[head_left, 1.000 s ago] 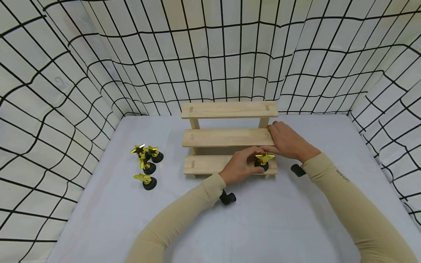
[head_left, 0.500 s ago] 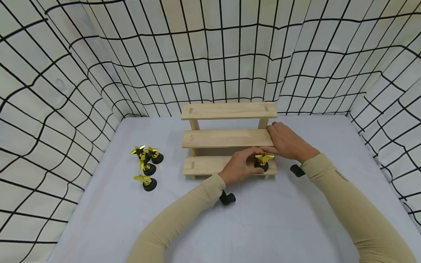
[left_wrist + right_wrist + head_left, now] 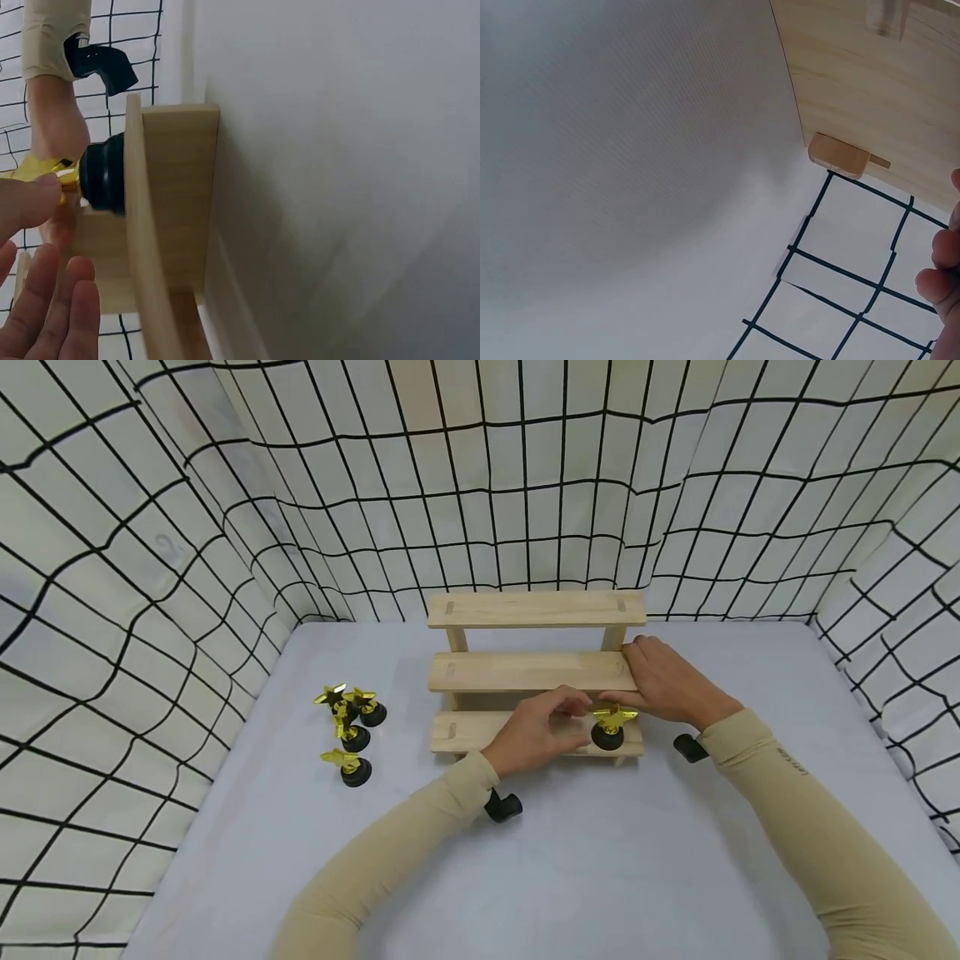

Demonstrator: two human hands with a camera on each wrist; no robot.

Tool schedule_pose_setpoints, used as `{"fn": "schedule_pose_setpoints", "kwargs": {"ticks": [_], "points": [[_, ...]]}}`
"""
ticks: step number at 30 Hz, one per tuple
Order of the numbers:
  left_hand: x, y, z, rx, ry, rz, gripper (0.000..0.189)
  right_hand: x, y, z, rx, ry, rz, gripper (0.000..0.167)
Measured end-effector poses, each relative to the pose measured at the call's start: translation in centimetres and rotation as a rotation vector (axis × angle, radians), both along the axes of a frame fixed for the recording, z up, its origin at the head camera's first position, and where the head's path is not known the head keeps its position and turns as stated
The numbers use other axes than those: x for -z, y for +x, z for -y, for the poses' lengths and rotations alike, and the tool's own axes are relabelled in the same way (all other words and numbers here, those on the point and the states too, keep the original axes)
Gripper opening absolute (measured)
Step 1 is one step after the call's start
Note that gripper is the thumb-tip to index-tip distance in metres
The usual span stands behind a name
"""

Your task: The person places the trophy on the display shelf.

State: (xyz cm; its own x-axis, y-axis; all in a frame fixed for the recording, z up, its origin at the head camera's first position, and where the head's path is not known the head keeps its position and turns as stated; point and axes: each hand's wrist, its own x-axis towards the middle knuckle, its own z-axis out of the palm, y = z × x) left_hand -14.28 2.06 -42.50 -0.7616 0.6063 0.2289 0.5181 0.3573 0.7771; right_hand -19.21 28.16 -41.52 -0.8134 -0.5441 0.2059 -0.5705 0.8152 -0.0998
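A small star trophy (image 3: 608, 735), gold on a round black base, stands upright near the right end of the lowest step of a three-tier wooden stand (image 3: 480, 731). My left hand (image 3: 536, 735) is just left of it, thumb and fingers spread apart and holding nothing. In the left wrist view the thumb overlaps the gold part of the trophy (image 3: 103, 174), while the other fingers stay apart from it. My right hand (image 3: 671, 683) grips the right end of the middle step, thumb along the front edge; its fingertips (image 3: 939, 281) show at the right wrist view's edge.
Several more star trophies (image 3: 352, 735) stand in a cluster on the white table (image 3: 615, 868), left of the stand. Black netting (image 3: 525, 489) over pale walls encloses the back and sides. Black wrist cameras (image 3: 504, 807) hang under both sleeves.
My left hand has let go of the trophy and drawn slightly left, leaving it on the lowest step. My right hand keeps its place on the stand. The head view has shifted slightly.
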Motion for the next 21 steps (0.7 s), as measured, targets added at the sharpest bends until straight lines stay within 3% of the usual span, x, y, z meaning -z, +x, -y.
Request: {"fn": "schedule_pose_setpoints", "kwargs": {"ticks": [7, 10, 16, 21], "points": [[-1.2, -0.1, 3.3, -0.028, 0.000, -0.050, 0.044, 0.0, 0.0, 0.6, 0.037, 0.009, 0.083, 0.076], [-2.2, -0.2, 5.0, -0.040, 0.000, -0.105, 0.043, -0.1, 0.1, 0.5, 0.041, 0.012, 0.091, 0.076], [-5.4, -0.6, 9.0, -0.061, -0.026, -0.264, 0.043, -0.4, 0.5, 0.3, 0.036, 0.001, 0.075, 0.075], [-8.1, -1.0, 13.0, -0.134, -0.049, -0.329, 0.043, -0.8, 0.5, 0.5, 0.049, -0.005, 0.085, 0.077]]}}
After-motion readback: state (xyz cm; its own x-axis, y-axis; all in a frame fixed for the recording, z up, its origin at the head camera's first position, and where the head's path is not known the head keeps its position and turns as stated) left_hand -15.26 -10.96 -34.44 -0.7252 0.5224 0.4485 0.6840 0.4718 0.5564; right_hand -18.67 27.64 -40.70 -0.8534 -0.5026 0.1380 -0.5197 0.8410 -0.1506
